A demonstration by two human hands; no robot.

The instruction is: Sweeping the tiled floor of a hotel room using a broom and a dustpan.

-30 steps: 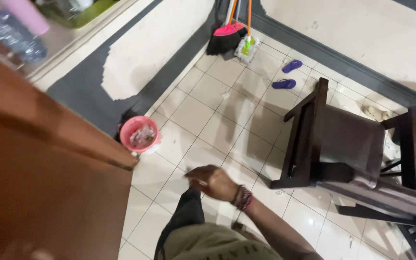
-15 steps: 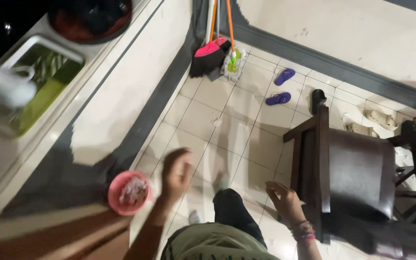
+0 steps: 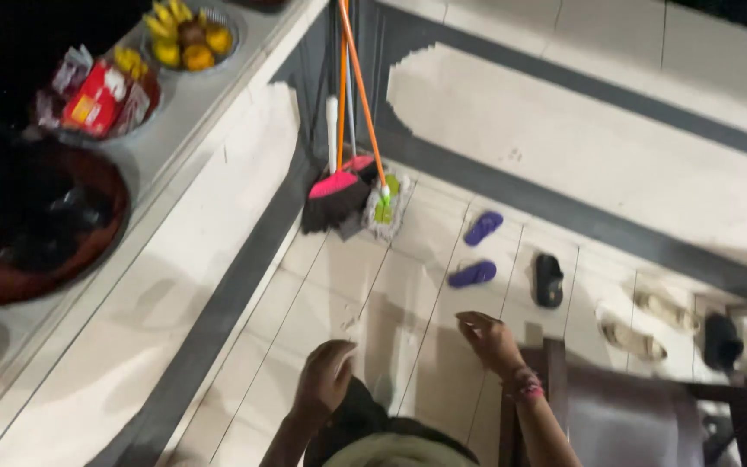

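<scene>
My left hand (image 3: 326,376) hangs over the tiled floor (image 3: 339,285) with its fingers curled in and nothing in it. My right hand (image 3: 488,339) is out to the right of it with loosely bent fingers, also holding nothing. It has bracelets (image 3: 522,383) on the wrist. The right hand is just left of the top rail of a dark wooden chair (image 3: 616,415). Both hands are somewhat blurred. My dark-clothed legs show between them at the bottom edge.
A pink broom (image 3: 336,195) and a mop (image 3: 386,203) lean in the wall corner. Two purple slippers (image 3: 472,274), a black slipper (image 3: 549,279) and beige sandals (image 3: 633,339) lie on the floor. On the left counter (image 3: 209,112) are a fruit bowl (image 3: 185,35), snack packets (image 3: 97,95) and a dark basin (image 3: 36,225).
The view has swung forward and left along the counter. The pink bucket has left the view. Both hands are now lower in the frame, and the left hand has curled in.
</scene>
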